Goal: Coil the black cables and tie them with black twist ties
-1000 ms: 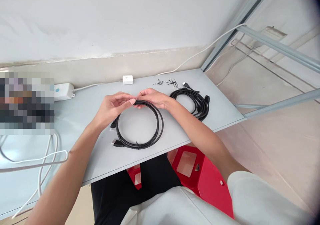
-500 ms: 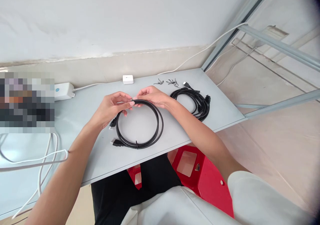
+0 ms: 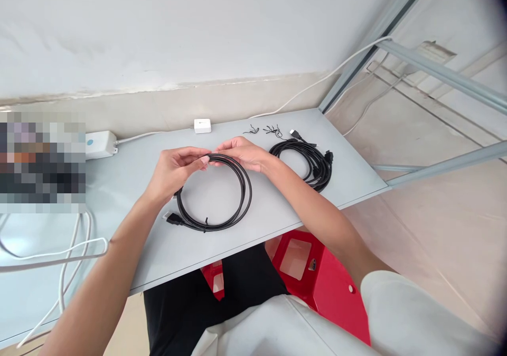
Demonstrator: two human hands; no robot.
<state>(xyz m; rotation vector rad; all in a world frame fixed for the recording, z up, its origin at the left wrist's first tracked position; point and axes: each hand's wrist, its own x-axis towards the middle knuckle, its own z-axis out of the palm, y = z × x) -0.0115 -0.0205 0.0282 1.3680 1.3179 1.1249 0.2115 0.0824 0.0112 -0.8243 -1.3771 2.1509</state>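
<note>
1. A coiled black cable [image 3: 220, 226] forms a loose ring over the middle of the desk [image 3: 352, 179], its far edge at the person's hands. I cannot tell whether its near edge touches the surface.
2. A dark twist tie [image 3: 206, 222] wraps the ring's near side; an HDMI-style plug [image 3: 173, 218] points left from it.
3. The left hand [image 3: 174, 170] has its thumb and fingers clamped on the ring's far edge.
4. The right hand [image 3: 242, 153] meets it there, its fingers at the same stretch of cable; their tips are partly hidden, so I cannot tell how tightly they close.
5. Beyond the right forearm lies a thicker bundle of black cables [image 3: 322, 174], with several plugs showing.
6. Just behind that bundle are small heaps of loose black ties [image 3: 273, 130].
7. A small white box [image 3: 202, 127] stands near the wall, behind the hands.
8. Below the desk, a red plastic stool [image 3: 336, 298] shows beside black trousers [image 3: 249, 271].
</note>
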